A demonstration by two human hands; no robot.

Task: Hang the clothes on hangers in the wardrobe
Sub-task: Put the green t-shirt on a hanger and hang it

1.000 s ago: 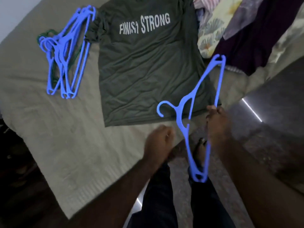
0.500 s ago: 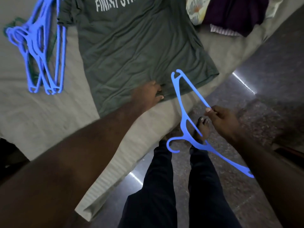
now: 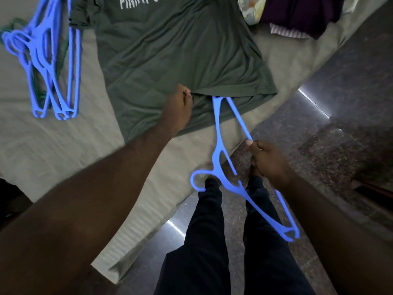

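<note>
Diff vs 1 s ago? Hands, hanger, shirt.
The left hand went forward from the bed edge, where it held nothing, and now grips the hem of the dark green T-shirt. The right hand, holding the blue plastic hanger throughout, swung it round and pushed one end under that hem. The pile of blue plastic hangers and the heap of clothes lie as before.

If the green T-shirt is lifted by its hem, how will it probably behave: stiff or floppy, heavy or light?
Probably floppy: the T-shirt lies wrinkled on the bed, and its hem bends up where the left hand pinches it. It looks thin, so likely light. It may bunch on the hanger tip under the hem.
</note>
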